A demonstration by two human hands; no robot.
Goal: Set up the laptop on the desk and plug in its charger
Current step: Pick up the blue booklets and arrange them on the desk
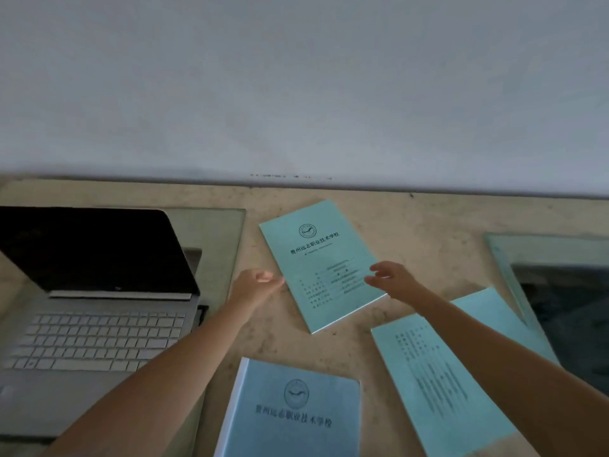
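Currently the open laptop (99,328) is found on the desk (428,225), left of both hands and nearest the left hand (255,286), which is loosely curled on nothing; the right hand (393,280) is spread over a booklet (316,255).

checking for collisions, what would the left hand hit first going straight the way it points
Probably the left edge of the upper teal booklet; the left hand looks nearly there, depth unclear.

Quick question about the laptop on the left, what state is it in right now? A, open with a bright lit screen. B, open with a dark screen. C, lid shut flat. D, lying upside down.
B: the laptop stands open with its keys showing, and its screen is black.
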